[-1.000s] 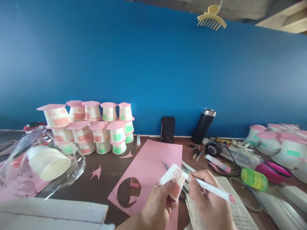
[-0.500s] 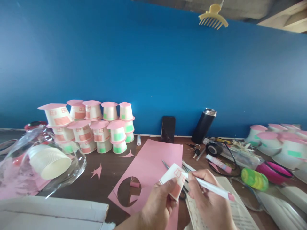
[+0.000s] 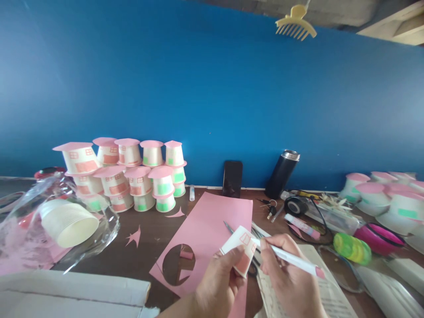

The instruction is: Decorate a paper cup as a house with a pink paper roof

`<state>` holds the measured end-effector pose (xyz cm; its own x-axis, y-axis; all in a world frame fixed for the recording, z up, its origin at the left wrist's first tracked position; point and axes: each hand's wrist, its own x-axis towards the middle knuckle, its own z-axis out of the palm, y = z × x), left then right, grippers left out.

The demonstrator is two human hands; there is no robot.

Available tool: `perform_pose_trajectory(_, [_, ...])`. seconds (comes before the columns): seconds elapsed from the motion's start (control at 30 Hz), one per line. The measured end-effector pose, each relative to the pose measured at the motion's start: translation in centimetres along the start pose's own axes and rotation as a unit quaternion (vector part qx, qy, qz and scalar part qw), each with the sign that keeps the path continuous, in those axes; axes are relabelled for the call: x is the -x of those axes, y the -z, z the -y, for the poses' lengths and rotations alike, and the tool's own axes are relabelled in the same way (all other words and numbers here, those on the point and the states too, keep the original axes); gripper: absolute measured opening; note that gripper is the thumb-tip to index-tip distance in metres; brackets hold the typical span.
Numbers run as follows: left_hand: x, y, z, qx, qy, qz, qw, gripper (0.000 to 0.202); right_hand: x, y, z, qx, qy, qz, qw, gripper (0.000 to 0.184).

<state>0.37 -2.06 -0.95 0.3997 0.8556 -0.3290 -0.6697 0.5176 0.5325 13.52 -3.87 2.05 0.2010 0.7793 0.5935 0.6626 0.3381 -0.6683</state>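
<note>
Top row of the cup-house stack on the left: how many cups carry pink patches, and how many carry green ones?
Pink-patch cups: 3
Green-patch cups: 2
Total: 5

A: How is the scene lit?
B: The blue wall (image 3: 212, 88) is lit softly, paler at the left; faint shadows are cast on the desk (image 3: 155, 238).
A: And sharpness?
B: Edges are stretched and blurred; glare is caught on the plastic bag (image 3: 106, 225).
</note>
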Motion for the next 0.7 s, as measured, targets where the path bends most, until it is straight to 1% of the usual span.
perform_pose_trajectory(0.1, [-0.04, 0.10, -0.04, 0.002, 0.005, -0.002, 1.000, 0.028, -0.10, 0.00, 0.01, 0.003, 0.000, -0.002, 1.000, 0.018])
perform_pose_trajectory(0.23, [-0.07, 0.17, -0.09, 0.007, 0.006, 0.004, 1.000, 0.027, -0.05, 0.08, 0.18, 0.002, 0.004, 0.000, 1.000, 0.018])
perform_pose_trajectory(0.7, [-0.10, 0.01, -0.25, 0.013, 0.009, -0.017, 1.000, 0.026, 0.15, 0.01, 0.13, -0.016, -0.019, 0.001, 1.000, 0.019])
